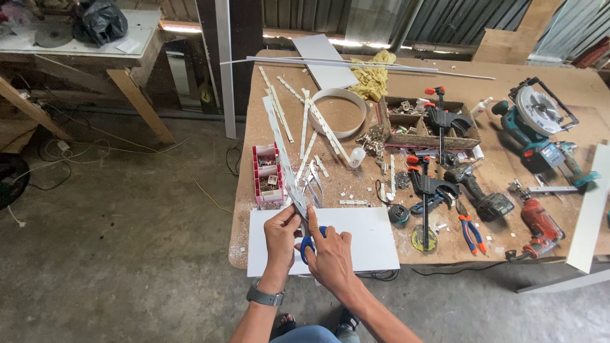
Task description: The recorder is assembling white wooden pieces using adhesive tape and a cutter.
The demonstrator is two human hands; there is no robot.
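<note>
Both forearms rise from the bottom edge, the left wrist wearing a dark watch [264, 296]. Beyond them spreads the surface [508, 82], a big brown board covered with tools, and at its near edge lies a white panel [362, 244] under the hands. Over that panel the left hand [281, 236] has its fingers pinched on the lower end of a long white strip [279, 146], which runs away up the surface, while the right hand [328, 251] has its fingers closed through the blue handles of scissors [309, 244] whose blades meet the strip just beside the left thumb. Far right sits a teal circular saw [537, 117], with a dark drill [486, 198] and a red drill [540, 225] nearer the edge. A white ring [338, 112] lies behind the strip, with a yellow rag [372, 76] near the far edge. Two black bar clamps [426, 190] with orange tips stand between the panel and the saw, crowding the space to the right of the hands. A cardboard tray [432, 124] holds small metal fittings, and a red box [267, 174], just left of the strip, holds small hardware in its compartments. Pliers [469, 228] and a tape measure [398, 215] lie close to the panel's right edge, among short white offcuts [352, 202].
</note>
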